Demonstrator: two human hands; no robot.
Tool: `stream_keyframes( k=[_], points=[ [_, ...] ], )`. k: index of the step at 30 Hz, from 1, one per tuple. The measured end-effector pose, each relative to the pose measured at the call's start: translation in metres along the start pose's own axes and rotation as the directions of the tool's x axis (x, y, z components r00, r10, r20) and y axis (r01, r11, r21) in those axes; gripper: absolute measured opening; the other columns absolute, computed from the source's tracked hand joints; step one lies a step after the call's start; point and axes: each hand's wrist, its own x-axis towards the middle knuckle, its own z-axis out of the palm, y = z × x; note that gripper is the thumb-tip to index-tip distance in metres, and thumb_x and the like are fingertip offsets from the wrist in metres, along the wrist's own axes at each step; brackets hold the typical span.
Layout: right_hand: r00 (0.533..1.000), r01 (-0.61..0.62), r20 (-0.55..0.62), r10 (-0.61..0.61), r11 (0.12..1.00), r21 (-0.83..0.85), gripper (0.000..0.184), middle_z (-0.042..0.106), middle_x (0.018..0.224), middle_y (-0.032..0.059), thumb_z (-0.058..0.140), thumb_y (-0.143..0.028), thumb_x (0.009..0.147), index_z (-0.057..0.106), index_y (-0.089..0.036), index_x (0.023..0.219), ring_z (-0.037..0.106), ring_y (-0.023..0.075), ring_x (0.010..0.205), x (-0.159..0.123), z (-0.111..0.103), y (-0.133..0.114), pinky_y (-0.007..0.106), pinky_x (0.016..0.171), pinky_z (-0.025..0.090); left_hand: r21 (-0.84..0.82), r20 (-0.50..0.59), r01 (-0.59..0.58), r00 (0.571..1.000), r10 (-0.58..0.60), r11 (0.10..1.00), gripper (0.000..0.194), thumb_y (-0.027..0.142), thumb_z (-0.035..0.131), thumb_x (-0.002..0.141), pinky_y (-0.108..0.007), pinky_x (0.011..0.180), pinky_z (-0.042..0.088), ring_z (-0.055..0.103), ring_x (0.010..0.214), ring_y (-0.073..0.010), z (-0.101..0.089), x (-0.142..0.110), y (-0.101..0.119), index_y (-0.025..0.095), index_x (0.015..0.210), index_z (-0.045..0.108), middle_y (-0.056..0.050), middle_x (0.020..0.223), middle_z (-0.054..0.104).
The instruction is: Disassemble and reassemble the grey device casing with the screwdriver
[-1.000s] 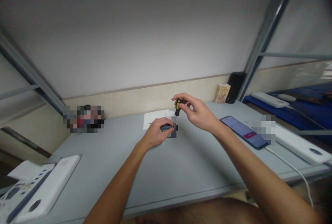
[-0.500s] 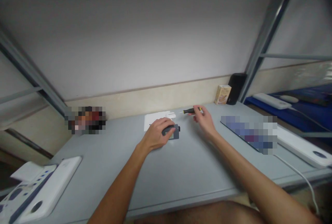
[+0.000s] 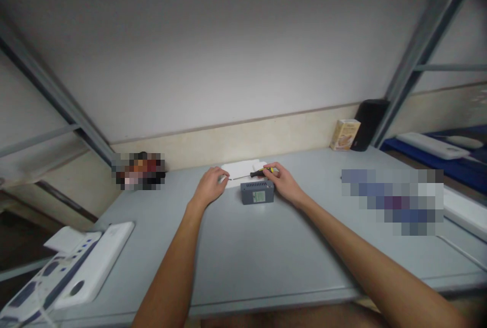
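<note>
My right hand (image 3: 285, 183) grips a black-and-yellow screwdriver (image 3: 257, 173), its thin shaft pointing left. The tip comes close to a tiny dark piece (image 3: 230, 179), perhaps a screw, on a white sheet of paper (image 3: 239, 167). My left hand (image 3: 210, 186) rests at the paper's left edge, thumb and forefinger drawn together near the tip; what they pinch, if anything, is too small to name. Just in front of the paper stands a dark grey box (image 3: 257, 193) with vent slots on top and a pale label, touched by neither hand as far as I can see.
Power strips (image 3: 95, 262) lie at the left of the grey table (image 3: 236, 262). A small yellow carton (image 3: 345, 134) and a black case (image 3: 371, 124) stand against the wall at the back right. Blurred-out items lie at the back left and right. A white cable runs at the right.
My left hand has let go of the grey box and moved left to the paper's edge. My right hand has brought the screwdriver left over the paper. The view has shifted slightly.
</note>
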Motion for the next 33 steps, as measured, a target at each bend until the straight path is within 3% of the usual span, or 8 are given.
stream_keyframes(
  k=[10,17,25,33],
  points=[
    [1.0,-0.026,0.006,0.026,1.0,0.009,0.05,0.077,0.078,0.0024,0.077,-0.058,0.073,0.054,-0.023,0.1,0.07,0.0192,0.065,0.004,0.005,0.002,0.03,0.06,0.05,0.009,0.036,-0.008,0.999,0.007,1.0,0.018,0.021,0.059,0.093,-0.038,0.093,0.05,0.064,0.1,-0.0244,0.004,0.001,0.001,0.022,0.096,0.077,-0.008,0.1,0.071],
    [0.998,0.021,-0.05,-0.023,0.999,-0.048,0.05,0.078,0.08,0.0036,0.072,-0.062,0.077,0.057,-0.023,0.104,0.068,0.0195,0.066,-0.001,-0.003,0.003,0.031,0.064,0.049,-0.019,0.002,-0.004,1.0,0.004,1.0,0.017,0.023,0.06,0.093,-0.039,0.095,0.05,0.064,0.101,-0.025,0.004,0.001,0.006,0.022,0.096,0.076,-0.008,0.1,0.071],
    [0.99,0.034,-0.126,-0.055,0.986,-0.165,0.055,0.074,0.073,0.0021,0.067,-0.067,0.08,0.06,-0.02,0.107,0.055,0.0151,0.06,-0.01,-0.014,-0.002,0.027,0.059,0.039,-0.186,-0.076,-0.044,0.997,0.03,0.982,0.012,0.026,0.065,0.091,-0.038,0.094,0.05,0.064,0.1,-0.0228,0.013,0.008,0.025,0.022,0.096,0.075,-0.006,0.102,0.073],
    [0.989,0.017,-0.141,-0.043,0.984,-0.178,0.061,0.068,0.064,-0.0013,0.066,-0.071,0.077,0.06,-0.018,0.108,0.048,0.0129,0.053,-0.016,-0.011,-0.008,0.026,0.053,0.032,-0.12,-0.033,-0.044,0.999,0.041,0.992,0.014,0.027,0.063,0.093,-0.039,0.093,0.048,0.063,0.1,-0.0243,0.013,0.007,0.015,0.021,0.095,0.076,-0.006,0.1,0.075]
  ],
)
